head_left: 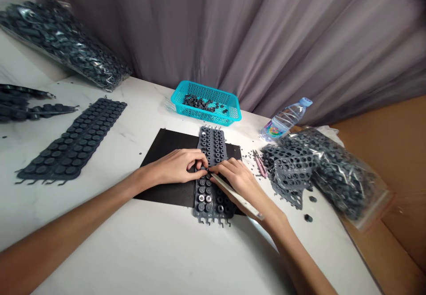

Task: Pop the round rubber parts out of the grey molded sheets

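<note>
Looks matt and rubbery on the strip (pixel 213 142) under the fingers (pixel 197 155), smooth on the mat (pixel 176 142) beneath. Shows perforated plastic in the basket (pixel 206 116) beyond the fingers, glossy plastic on the bottle (pixel 289 118) and bag (pixel 346 179) to their right, soft cloth in the curtain (pixel 213 29) farthest off.

The sheet (pixel 213 148) is dark grey, the mat (pixel 176 192) black, basket (pixel 206 115) turquoise.

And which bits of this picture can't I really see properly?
All in the head view:
Whatever lies where the left grip and right grip meet: hidden by the fingers.
Part of the studded sheet's middle: covered by both grips.
The white tool's tip: too small to make out among the fingers.
The dark strips at far left: cut off by the left edge.
The bottle's label: any words are too small.
</note>
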`<state>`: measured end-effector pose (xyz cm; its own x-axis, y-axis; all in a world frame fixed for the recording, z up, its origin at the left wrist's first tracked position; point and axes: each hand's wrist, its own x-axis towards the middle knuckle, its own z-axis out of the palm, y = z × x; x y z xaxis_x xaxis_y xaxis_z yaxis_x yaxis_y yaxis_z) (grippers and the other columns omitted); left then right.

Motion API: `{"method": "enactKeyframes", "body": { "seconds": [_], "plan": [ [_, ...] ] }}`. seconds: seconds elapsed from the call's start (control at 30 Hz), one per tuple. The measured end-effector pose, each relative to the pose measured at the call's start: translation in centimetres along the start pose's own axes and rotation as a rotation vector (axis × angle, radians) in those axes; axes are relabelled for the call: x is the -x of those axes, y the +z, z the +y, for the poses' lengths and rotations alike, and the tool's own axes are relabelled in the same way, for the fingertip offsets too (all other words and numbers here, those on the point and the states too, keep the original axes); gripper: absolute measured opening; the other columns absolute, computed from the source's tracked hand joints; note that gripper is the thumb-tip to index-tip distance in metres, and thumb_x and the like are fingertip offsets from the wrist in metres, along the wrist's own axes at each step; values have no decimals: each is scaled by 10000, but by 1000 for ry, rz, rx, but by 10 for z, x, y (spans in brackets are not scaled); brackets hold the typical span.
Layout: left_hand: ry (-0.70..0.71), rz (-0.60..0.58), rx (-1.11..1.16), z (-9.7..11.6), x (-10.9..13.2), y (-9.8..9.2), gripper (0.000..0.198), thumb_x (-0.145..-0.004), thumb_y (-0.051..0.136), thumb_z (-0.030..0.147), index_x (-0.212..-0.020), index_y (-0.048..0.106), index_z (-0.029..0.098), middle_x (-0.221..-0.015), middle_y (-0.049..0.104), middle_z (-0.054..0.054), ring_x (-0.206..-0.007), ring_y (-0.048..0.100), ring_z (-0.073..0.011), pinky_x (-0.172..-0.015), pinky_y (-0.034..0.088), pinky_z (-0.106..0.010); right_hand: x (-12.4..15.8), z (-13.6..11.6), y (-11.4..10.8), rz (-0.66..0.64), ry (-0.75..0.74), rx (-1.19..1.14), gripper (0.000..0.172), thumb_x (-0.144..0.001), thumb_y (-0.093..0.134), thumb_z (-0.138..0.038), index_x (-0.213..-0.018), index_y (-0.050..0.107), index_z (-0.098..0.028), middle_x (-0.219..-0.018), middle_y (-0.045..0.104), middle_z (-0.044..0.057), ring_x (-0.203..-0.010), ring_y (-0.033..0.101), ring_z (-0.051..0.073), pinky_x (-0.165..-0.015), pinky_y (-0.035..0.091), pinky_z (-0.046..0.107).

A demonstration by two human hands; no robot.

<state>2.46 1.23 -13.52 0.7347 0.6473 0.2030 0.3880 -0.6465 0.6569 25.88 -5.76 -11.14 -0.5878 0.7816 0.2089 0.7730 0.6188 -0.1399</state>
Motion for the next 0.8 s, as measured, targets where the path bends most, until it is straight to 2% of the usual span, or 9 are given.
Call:
{"method": "enactKeyframes", "body": {
  "seconds": [0.17,0.3,0.4,0.47,0.6,0.7,0.8],
  "plan": [
    [-7,2,21,-3,0,1,150,-904,668,341,-981,681,213,-846,656,14,-667,523,-117,-650,439,-269,1,5,16,95,-129,221,206,-1065,496,-282,-1109,667,-176,-941,695,71,-873,592,234,-785,452,357],
    [1,0,49,-5,-2,2,236,-914,671,437,-979,694,211,-824,661,17,-667,538,-111,-643,447,-258,1,3,27,154,-105,259,182,-1067,484,-272,-1071,630,-164,-929,677,84,-863,599,244,-780,458,365],
    [3,0,59,-5,-2,2,305,-869,723,488,-982,696,205,-827,667,16,-664,550,-108,-630,446,-251,0,-2,29,179,19,136,177,-1077,442,-275,-1115,583,-175,-982,654,93,-903,606,242,-786,477,350],
    [3,-1,51,-4,-2,2,315,-845,750,478,-987,694,203,-833,672,15,-666,554,-106,-630,444,-250,1,1,26,248,174,14,204,-1083,407,-296,-1167,547,-173,-1033,628,104,-939,608,240,-799,490,346],
    [-1,-12,58,-4,-2,0,319,-836,750,483,-967,702,197,-834,676,3,-652,544,-103,-635,446,-255,15,31,14,443,546,-44,268,-1076,367,-372,-1127,551,-184,-1046,612,119,-918,610,260,-825,483,389],
    [-25,-51,149,-6,-2,-4,302,-853,726,467,-993,711,199,-842,678,-7,-652,542,-101,-627,455,-245,33,64,7,325,574,28,322,-1055,360,-417,-1066,577,-180,-1005,620,138,-881,610,290,-790,473,411],
    [-43,-108,255,-10,-1,-11,238,-865,701,368,-1034,701,201,-860,684,-19,-695,569,-112,-615,448,-235,38,75,5,267,538,26,396,-1045,372,-439,-1238,551,-144,-974,634,139,-878,613,307,-786,475,430]
  ]
}}
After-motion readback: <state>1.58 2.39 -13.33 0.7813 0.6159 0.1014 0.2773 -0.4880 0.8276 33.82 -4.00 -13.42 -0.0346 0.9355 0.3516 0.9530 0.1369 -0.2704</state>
